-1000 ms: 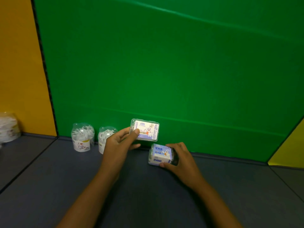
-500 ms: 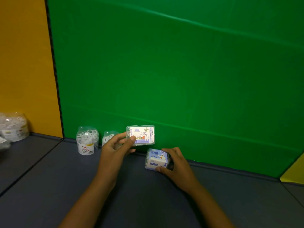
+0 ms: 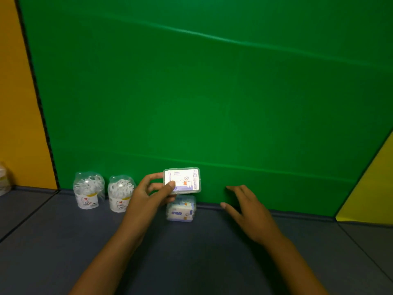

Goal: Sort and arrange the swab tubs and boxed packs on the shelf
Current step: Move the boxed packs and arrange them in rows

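Note:
My left hand (image 3: 148, 194) pinches a flat clear boxed pack (image 3: 185, 179) with a white cartoon label, holding it up just above a second boxed pack (image 3: 181, 208). That blue and white pack stands on the grey shelf (image 3: 191, 252) against the green back wall. My right hand (image 3: 246, 207) hovers to the right of the standing pack with fingers spread, holding nothing. Two clear swab tubs, one further left (image 3: 88, 190) and one nearer my left hand (image 3: 120, 193), stand side by side at the back wall.
A green padded wall (image 3: 212, 103) closes the back, with an orange panel (image 3: 17, 103) on the left and a yellow panel (image 3: 372, 188) on the right. Another clear tub (image 3: 4, 179) shows at the far left edge. Seams divide the grey shelf into sections.
My right hand has let go of the blue and white pack and drawn away to the right. My left hand has carried the flat pack to just above that standing pack.

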